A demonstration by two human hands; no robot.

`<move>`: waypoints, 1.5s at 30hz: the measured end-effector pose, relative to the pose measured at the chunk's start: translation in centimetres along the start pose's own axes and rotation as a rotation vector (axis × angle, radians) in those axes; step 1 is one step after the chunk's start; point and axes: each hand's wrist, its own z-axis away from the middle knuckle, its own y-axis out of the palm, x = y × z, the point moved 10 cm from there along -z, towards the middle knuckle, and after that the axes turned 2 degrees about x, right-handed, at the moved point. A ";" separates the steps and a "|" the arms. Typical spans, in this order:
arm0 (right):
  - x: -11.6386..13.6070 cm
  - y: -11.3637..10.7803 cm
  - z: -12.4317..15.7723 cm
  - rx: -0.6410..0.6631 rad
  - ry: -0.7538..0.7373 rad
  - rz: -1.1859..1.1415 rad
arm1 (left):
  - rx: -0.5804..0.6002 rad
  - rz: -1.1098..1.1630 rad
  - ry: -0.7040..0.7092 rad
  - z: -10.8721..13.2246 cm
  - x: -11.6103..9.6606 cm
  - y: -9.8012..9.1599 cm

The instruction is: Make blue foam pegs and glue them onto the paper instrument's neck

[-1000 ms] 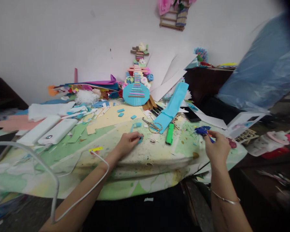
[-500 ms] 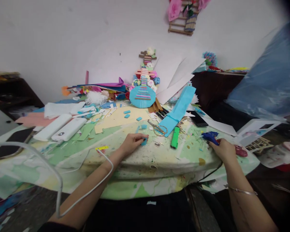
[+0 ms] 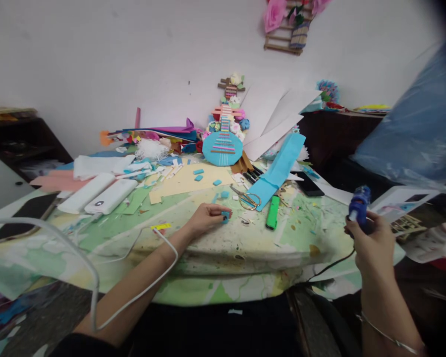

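Observation:
Between the fingertips of my left hand (image 3: 207, 219) is a small blue paper piece (image 3: 226, 216), held just over the cloth-covered table. My right hand (image 3: 373, 243) grips a blue glue gun (image 3: 360, 206), raised at the table's right side with its cord trailing down. More small blue pieces (image 3: 198, 177) lie on a cream paper sheet (image 3: 184, 183) beyond my left hand. Gold-handled scissors (image 3: 250, 200) rest by a long blue paper strip (image 3: 278, 168), and a green lighter (image 3: 272, 213) lies nearby. A blue paper lute-shaped craft (image 3: 223, 148) leans on the wall.
White power banks (image 3: 111, 196) and a phone (image 3: 24, 218) occupy the left side. A white cable (image 3: 92, 277) loops across my left forearm. Another black phone (image 3: 309, 183) lies at the right, near a large blue plastic bag (image 3: 412, 119).
My right hand has lifted the glue gun off the table and turned it upright. My left hand stays nearly in place with the blue piece. The view has shifted slightly.

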 end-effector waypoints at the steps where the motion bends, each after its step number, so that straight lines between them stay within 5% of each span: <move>1: 0.9 0.8 1.0 0.065 -0.004 -0.096 | -0.002 0.021 -0.001 0.0 0.0 0.0; 4: 4.5 4.9 5.9 0.384 0.063 -0.596 | -0.012 0.065 -0.002 -0.1 0.1 -0.2; 8: 9.7 10.9 14.4 0.856 0.182 -0.743 | -0.020 0.063 -0.001 -0.1 0.1 -0.3; 11: 11.5 13.6 18.1 0.995 0.244 -0.738 | -0.022 0.067 0.009 0.0 -0.1 -0.3; 19: 10.9 16.5 19.5 1.001 0.293 -0.658 | -0.034 0.011 0.032 0.2 -0.4 -0.4; 28: 10.4 17.0 19.7 0.957 0.207 -0.586 | -0.023 -0.118 0.115 0.7 -1.4 -0.1; 45: 11.2 16.4 19.9 0.953 0.270 -0.617 | -0.039 -0.140 0.132 0.5 -1.2 -0.4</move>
